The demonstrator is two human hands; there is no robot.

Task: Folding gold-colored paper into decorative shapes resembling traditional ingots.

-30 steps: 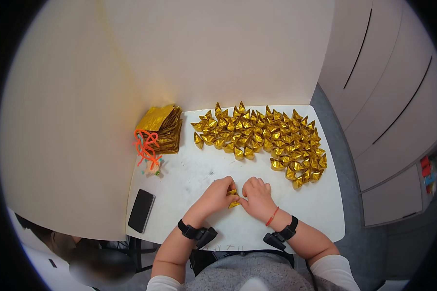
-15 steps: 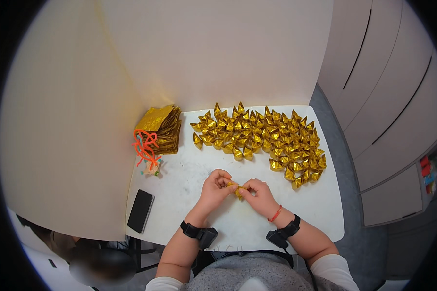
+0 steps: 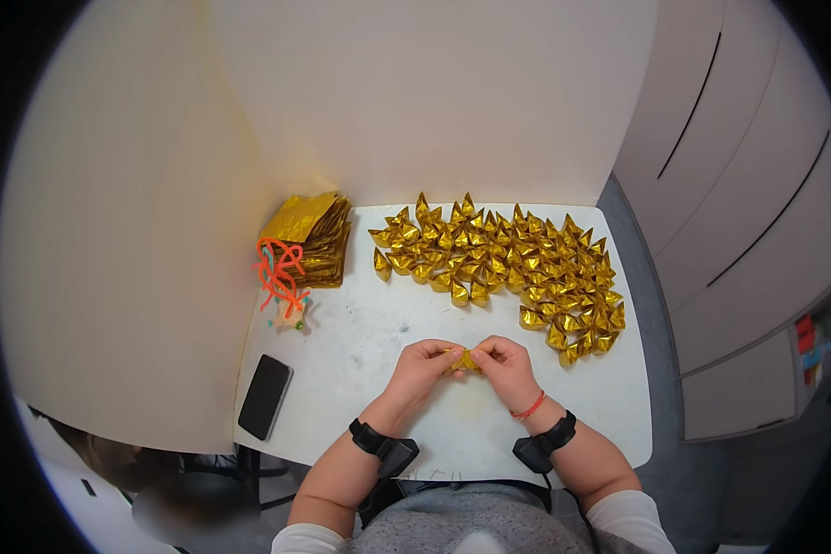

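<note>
Between my two hands is a small gold foil paper ingot (image 3: 465, 360), partly covered by my fingers. My left hand (image 3: 423, 367) pinches its left end, and my right hand (image 3: 506, 366) pinches the right end with thumb and fingers. Both hands are close together above the near middle of the white table (image 3: 360, 355). Beyond them stand many finished-looking gold paper ingots (image 3: 499, 258), packed in an uneven cluster. A stack of gold foil paper sheets (image 3: 305, 222) lies at the back left corner.
Orange fuzzy wire pieces (image 3: 280, 268) rest against the paper stack, with a small pale ornament (image 3: 291, 314) just below. A black phone (image 3: 266, 397) lies at the left table edge. Pale walls (image 3: 415, 102) border the back and left; cabinets (image 3: 739, 369) stand right.
The gold ingot has turned from pointing toward me to lying more sideways between my fingers. My left fingers have closed in around it. The whole view has shifted slightly.
</note>
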